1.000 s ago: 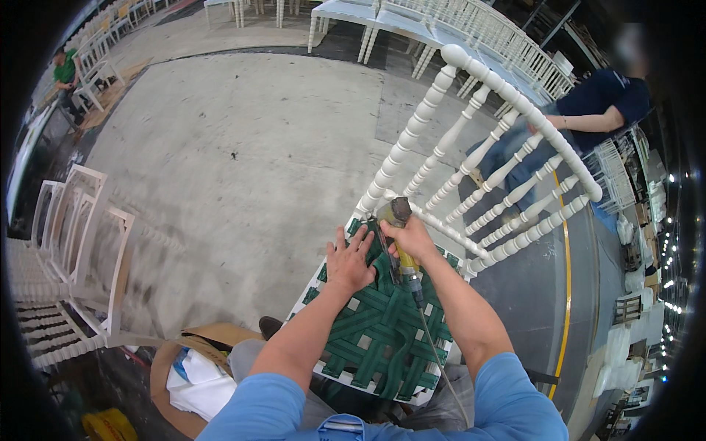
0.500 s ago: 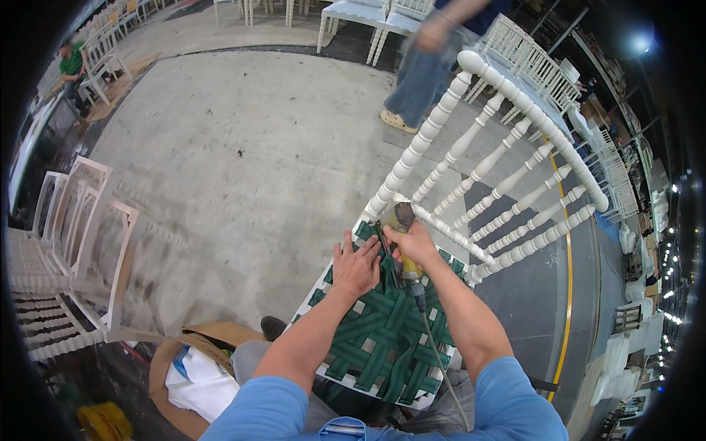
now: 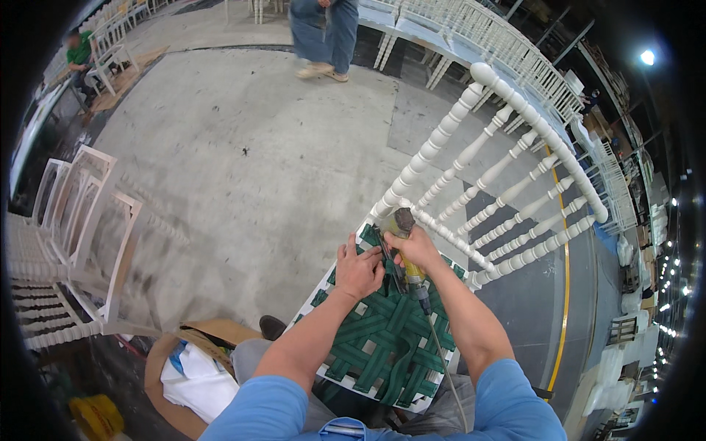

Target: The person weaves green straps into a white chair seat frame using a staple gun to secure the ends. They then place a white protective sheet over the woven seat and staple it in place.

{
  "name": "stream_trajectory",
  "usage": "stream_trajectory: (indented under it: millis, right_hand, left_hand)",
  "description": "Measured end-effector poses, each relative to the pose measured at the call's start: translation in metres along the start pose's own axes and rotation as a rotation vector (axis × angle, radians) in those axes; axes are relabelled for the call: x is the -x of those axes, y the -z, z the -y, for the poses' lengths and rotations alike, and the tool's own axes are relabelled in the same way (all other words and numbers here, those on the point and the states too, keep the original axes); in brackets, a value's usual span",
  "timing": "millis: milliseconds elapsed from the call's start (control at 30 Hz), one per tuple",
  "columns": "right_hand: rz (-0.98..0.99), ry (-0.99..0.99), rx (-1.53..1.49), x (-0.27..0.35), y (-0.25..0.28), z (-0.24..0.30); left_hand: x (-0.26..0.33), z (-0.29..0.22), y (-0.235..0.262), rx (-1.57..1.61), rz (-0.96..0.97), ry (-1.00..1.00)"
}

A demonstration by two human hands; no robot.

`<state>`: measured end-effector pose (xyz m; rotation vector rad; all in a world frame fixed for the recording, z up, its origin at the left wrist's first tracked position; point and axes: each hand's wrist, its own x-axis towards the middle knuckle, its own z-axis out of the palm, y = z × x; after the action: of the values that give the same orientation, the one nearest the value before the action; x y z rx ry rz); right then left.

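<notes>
In the head view, an open brown cardboard box [image 3: 193, 339] with white cloth inside is seen on the floor at lower left, beside a yellow container [image 3: 95, 417]. A white chair [image 3: 471, 213] with a green woven strap seat [image 3: 382, 334] is laid before the person. The left hand [image 3: 358, 270] is pressed flat and spread on the straps; the right hand [image 3: 415, 248] is closed around a staple gun [image 3: 403, 246] at the seat's back edge.

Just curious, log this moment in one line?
left hand: pressing green webbing | right hand: gripping staple gun | white chair: tilted
</notes>
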<state>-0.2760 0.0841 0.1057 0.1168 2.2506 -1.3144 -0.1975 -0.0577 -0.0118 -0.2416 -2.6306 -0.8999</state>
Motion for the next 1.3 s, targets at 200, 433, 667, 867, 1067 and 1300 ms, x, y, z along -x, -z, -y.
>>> stream_trajectory:
  millis: [200, 433, 667, 867, 1067, 1300]
  right_hand:
    - [-0.018, -0.009, 0.008, -0.003, 0.005, -0.005]
    - [-0.064, 0.002, 0.055, -0.002, 0.005, -0.006]
    - [-0.124, -0.032, -0.077, 0.025, 0.02, -0.007]
    - [-0.221, 0.048, -0.322, 0.192, 0.077, -0.035]
    - [-0.8, -0.199, -0.351, 0.463, 0.131, -0.119]
    - [-1.341, -0.572, -0.622, 0.651, 0.132, -0.247]
  left_hand:
    - [-0.002, -0.005, 0.0, 0.01, -0.004, -0.015]
    - [-0.004, 0.001, 0.0, 0.016, -0.022, 0.001]
    - [-0.004, -0.011, -0.002, 0.049, -0.006, -0.014]
    - [0.0, 0.005, -0.005, -0.016, 0.052, 0.012]
    - [-0.031, -0.003, 0.008, 0.017, -0.005, -0.036]
    - [0.065, -0.077, 0.053, 0.619, 0.173, 0.196]
